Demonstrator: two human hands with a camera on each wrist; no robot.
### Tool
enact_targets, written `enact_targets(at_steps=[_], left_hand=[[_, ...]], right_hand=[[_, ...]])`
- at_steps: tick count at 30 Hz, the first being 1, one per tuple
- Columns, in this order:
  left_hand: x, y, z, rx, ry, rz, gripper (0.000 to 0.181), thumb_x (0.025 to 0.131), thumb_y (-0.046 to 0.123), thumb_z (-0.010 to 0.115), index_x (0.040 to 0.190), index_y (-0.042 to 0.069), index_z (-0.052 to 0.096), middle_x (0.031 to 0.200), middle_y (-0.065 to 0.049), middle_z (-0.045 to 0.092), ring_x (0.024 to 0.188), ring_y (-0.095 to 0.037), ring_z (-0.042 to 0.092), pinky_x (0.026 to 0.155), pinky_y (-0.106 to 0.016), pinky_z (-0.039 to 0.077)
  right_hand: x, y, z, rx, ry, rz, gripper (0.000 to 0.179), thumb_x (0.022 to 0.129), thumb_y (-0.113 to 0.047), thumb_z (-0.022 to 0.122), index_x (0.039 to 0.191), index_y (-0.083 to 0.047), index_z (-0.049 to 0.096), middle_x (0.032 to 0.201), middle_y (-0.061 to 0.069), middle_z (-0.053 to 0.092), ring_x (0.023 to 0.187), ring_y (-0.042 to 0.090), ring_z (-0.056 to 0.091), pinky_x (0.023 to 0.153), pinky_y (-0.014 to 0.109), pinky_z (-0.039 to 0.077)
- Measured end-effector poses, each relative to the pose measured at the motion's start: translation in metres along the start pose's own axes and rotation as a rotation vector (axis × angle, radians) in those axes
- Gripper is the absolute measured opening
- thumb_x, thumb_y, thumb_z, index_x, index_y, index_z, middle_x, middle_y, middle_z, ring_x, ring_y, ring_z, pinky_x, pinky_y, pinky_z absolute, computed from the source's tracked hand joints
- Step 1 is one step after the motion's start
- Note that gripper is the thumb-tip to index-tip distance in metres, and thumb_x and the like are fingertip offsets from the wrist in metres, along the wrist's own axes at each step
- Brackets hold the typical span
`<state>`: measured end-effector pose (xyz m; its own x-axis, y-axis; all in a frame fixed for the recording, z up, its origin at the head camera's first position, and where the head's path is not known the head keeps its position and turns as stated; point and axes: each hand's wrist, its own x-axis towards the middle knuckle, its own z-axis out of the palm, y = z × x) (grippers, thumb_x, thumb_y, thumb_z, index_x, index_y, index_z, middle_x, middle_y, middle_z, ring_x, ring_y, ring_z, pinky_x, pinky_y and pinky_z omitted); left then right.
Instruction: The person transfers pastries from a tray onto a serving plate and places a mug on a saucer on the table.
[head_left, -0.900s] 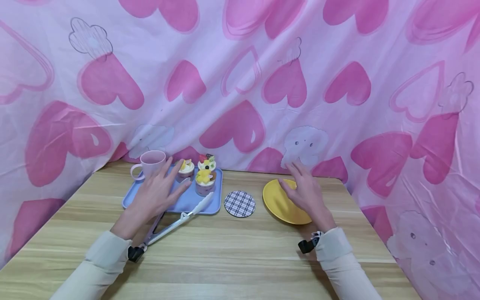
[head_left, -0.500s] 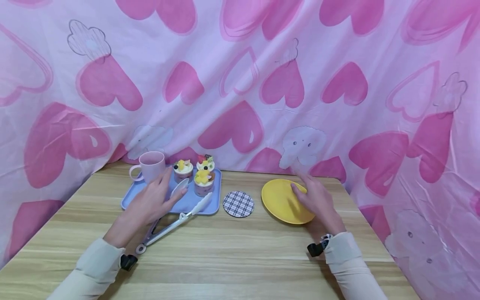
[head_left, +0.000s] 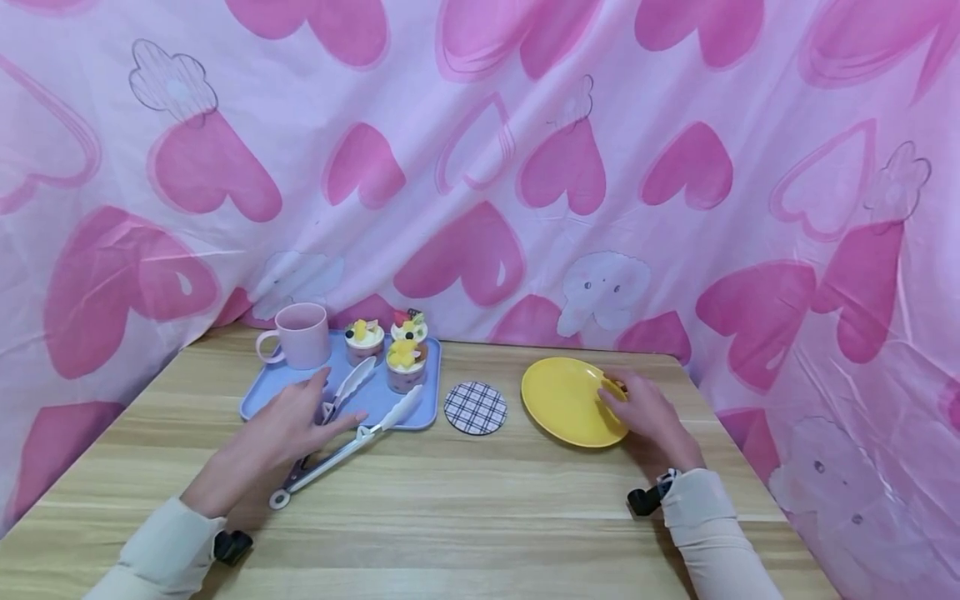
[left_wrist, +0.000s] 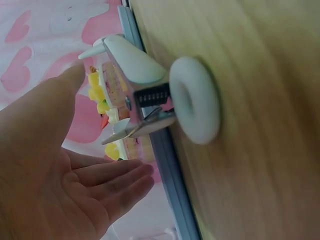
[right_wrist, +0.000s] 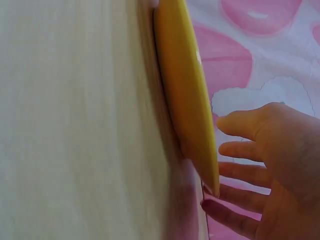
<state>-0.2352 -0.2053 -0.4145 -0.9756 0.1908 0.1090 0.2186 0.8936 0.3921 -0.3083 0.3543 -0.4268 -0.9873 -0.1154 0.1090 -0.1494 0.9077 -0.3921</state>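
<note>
My left hand (head_left: 281, 429) hovers over the tongs (head_left: 330, 462), thumb and fingers spread on either side of them, not closed round them. The tongs are silver with white tips and lie spread across the front of a blue tray (head_left: 258, 400). In the left wrist view their white ring end (left_wrist: 197, 100) faces the camera, with the open palm (left_wrist: 65, 200) beside it. At the right, my right hand (head_left: 648, 412) is at the right rim of a yellow plate (head_left: 566, 400), thumb over the rim. The right wrist view shows its fingers (right_wrist: 245, 172) loosely extended beside the plate's edge.
A pink mug (head_left: 303, 333) stands at the tray's back left. Several dessert cups (head_left: 406, 375) with fruit toppings stand on the tray. Between tray and plate lies a round checked coaster (head_left: 476, 408). A pink heart-print curtain (head_left: 457, 125) borders the wooden table (head_left: 465, 517).
My left hand has moved back toward me and lower, from near the mug to the tongs. My right hand has moved from over the plate to its right rim. The objects stay put.
</note>
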Motion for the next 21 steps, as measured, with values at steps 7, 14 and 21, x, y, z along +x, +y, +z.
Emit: enact_targets(at_steps=[7, 14, 21], left_hand=[[-0.004, -0.001, 0.004, 0.003, -0.063, -0.023, 0.084, 0.083, 0.081, 0.053, 0.113, 0.003, 0.062, 0.078, -0.008, 0.055, 0.073, -0.018, 0.056, 0.063, -0.032, 0.046], [-0.010, 0.006, 0.007, 0.085, 0.030, -0.014, 0.107, 0.075, 0.090, 0.050, 0.124, -0.004, 0.063, 0.117, -0.026, 0.061, 0.104, -0.037, 0.058, 0.084, -0.055, 0.053], [-0.011, 0.012, 0.010, 0.048, -0.058, -0.036, 0.115, 0.062, 0.085, 0.071, 0.131, -0.005, 0.050, 0.113, -0.021, 0.057, 0.094, -0.028, 0.056, 0.082, -0.051, 0.057]], right_hand=[[0.004, 0.013, 0.005, 0.088, 0.035, -0.072, 0.046, 0.099, -0.017, 0.062, 0.141, -0.001, 0.053, 0.137, 0.023, 0.059, 0.119, 0.041, 0.061, 0.099, 0.056, 0.050], [0.006, 0.026, 0.010, 0.113, 0.048, -0.085, 0.045, 0.098, -0.009, 0.059, 0.142, 0.001, 0.052, 0.136, 0.023, 0.059, 0.113, 0.038, 0.065, 0.089, 0.049, 0.056], [0.005, 0.030, 0.010, 0.132, 0.049, -0.063, 0.044, 0.098, -0.006, 0.058, 0.142, -0.002, 0.053, 0.124, 0.026, 0.064, 0.101, 0.035, 0.068, 0.080, 0.042, 0.059]])
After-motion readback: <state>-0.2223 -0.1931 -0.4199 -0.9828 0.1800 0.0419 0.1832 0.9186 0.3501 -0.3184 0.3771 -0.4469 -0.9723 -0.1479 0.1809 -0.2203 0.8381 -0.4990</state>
